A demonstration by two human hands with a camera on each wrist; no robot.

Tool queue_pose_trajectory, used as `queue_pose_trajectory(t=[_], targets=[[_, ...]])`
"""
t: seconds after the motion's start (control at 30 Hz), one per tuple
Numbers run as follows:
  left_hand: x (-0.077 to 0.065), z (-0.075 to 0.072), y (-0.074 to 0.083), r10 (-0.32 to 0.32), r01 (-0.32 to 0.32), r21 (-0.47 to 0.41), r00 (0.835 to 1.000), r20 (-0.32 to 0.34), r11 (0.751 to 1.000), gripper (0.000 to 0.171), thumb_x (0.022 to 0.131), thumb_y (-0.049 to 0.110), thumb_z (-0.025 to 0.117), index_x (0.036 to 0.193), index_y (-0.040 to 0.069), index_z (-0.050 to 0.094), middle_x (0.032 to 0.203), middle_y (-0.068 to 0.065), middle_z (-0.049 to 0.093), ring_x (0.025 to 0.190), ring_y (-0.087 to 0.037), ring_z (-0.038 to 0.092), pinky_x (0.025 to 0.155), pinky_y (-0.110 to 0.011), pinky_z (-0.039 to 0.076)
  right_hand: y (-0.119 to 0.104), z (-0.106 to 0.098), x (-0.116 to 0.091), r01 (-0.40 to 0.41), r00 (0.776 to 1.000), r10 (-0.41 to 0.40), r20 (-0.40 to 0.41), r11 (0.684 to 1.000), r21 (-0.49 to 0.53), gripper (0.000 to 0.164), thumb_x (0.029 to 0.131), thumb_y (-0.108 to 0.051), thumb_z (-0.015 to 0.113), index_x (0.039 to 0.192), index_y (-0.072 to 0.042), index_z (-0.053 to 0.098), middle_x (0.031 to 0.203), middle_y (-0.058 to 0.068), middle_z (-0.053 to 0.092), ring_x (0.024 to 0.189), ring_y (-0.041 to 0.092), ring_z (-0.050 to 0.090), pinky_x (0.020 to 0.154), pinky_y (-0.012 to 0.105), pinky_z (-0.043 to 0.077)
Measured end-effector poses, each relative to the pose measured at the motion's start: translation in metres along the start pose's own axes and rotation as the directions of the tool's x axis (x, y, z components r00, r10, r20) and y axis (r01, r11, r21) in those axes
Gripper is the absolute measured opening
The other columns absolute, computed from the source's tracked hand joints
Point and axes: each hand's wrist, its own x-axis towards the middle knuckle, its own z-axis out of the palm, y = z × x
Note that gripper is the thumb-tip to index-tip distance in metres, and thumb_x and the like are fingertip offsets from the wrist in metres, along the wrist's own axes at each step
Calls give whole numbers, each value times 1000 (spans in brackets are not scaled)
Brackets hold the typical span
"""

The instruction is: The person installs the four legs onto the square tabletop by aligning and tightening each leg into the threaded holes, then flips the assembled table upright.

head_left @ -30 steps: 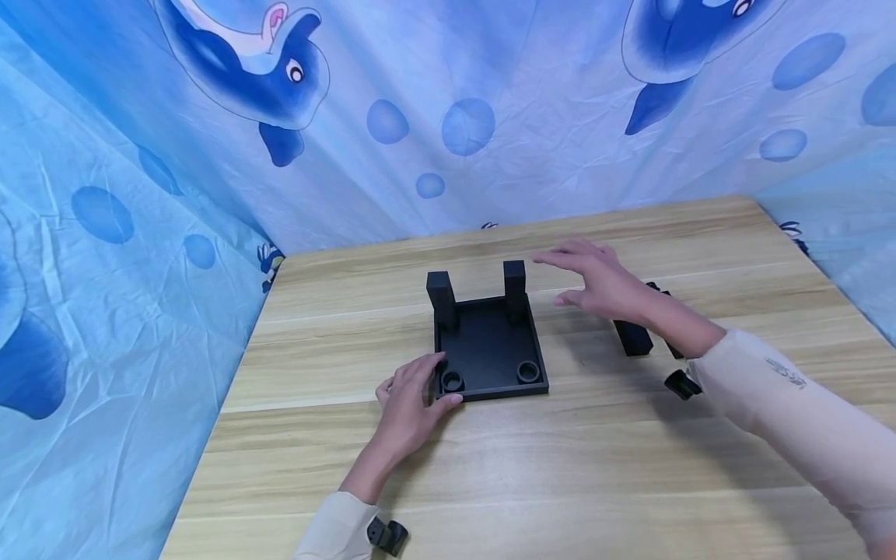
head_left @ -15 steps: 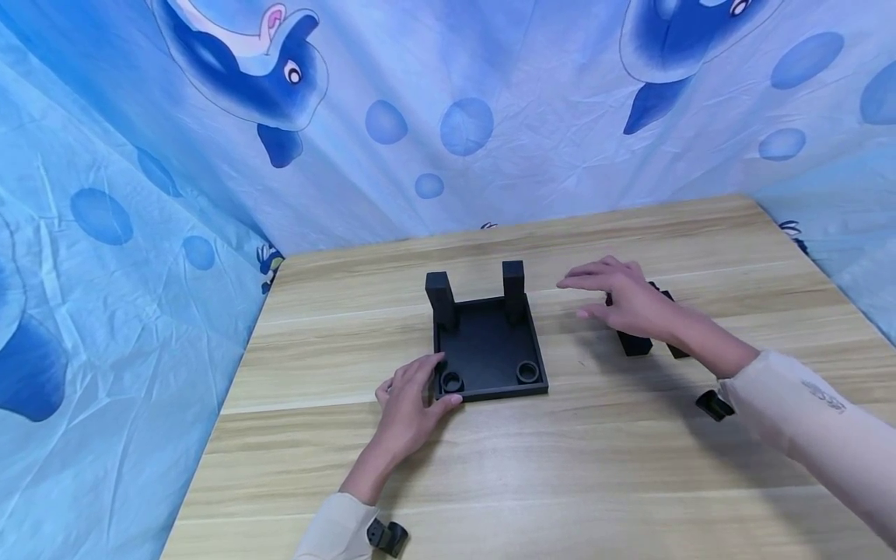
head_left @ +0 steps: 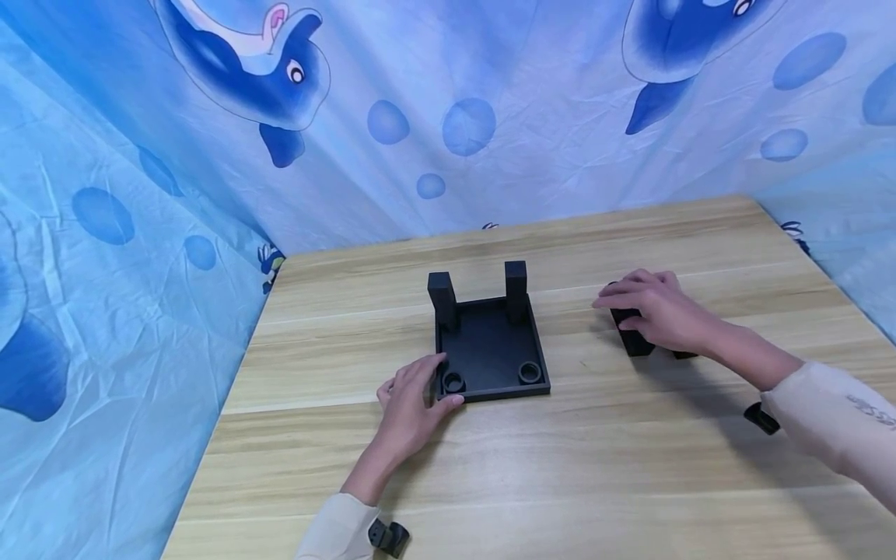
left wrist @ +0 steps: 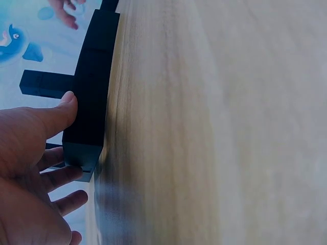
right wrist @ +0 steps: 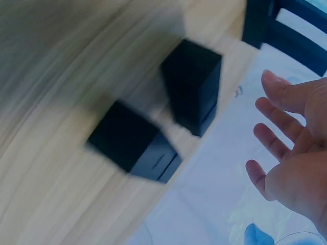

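Note:
A black square tray-like base [head_left: 490,350] lies on the table, with an upright black post [head_left: 442,299] and another post [head_left: 516,288] at its far corners. Round sockets [head_left: 529,372] sit at its near corners. My left hand [head_left: 409,404] holds the near-left corner, thumb on the front edge and fingers along the left side, also seen around the base [left wrist: 92,81] in the left wrist view. Over two loose black blocks hovers my right hand [head_left: 658,311], fingers spread; it partly hides the nearer block [head_left: 637,342]. In the right wrist view the blocks [right wrist: 191,87] stand apart from that hand.
The wooden table [head_left: 560,482] reaches back to a blue curtain [head_left: 560,117] printed with dolphins and bubbles. A small black device [head_left: 389,537] is at the left sleeve, and a similar device [head_left: 761,418] is at the right sleeve.
My right hand has moved right and nearer, from beside the far-right post to above the loose blocks. My left hand and the base stay in place.

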Motion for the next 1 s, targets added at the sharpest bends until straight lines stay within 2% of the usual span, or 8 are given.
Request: queue_pose_trajectory(t=[0.2, 0.33, 0.43, 0.63, 1.0], targets=[[1, 0, 0, 1, -1, 0, 1000, 5, 1000, 66, 84, 40, 73, 142, 24, 47, 143, 2, 48, 134, -20, 36, 102, -51, 15, 12, -1, -19, 81, 996, -71, 58, 980, -183, 68, 69, 20, 63, 126, -17, 65, 130, 13, 58, 111, 34, 47, 78, 57, 32], [1, 0, 0, -1, 1, 3, 1000, 10, 1000, 66, 84, 40, 73, 142, 24, 46, 143, 3, 48, 134, -20, 36, 102, -51, 14, 17, 3, -26, 147, 988, -130, 84, 953, -264, 77, 60, 19, 64, 125, -21, 65, 132, 14, 55, 106, 34, 46, 74, 54, 33], [1, 0, -1, -1, 1, 1, 1000, 9, 1000, 66, 84, 40, 73, 142, 23, 47, 143, 3, 48, 134, -20, 37, 102, -51, 14, 19, 8, -29, 175, 984, -156, 90, 945, -275, 74, 59, 19, 65, 117, -26, 70, 131, 11, 57, 100, 29, 44, 73, 51, 31], [1, 1, -2, -2, 2, 4, 1000, 9, 1000, 66, 84, 40, 72, 142, 23, 47, 143, 3, 48, 134, -20, 37, 102, -51, 14, 20, 17, -31, 200, 979, -186, 81, 949, -244, 63, 63, 20, 66, 99, -30, 77, 124, 8, 62, 101, 27, 45, 75, 53, 30], [1, 0, -1, -5, 5, -2, 1000, 5, 1000, 66, 84, 40, 73, 142, 24, 47, 143, 3, 48, 134, -20, 36, 102, -51, 14, 24, 22, -29, 224, 975, -221, 35, 950, -217, 59, 62, 19, 67, 93, -30, 77, 118, 8, 63, 100, 28, 47, 79, 57, 28]])
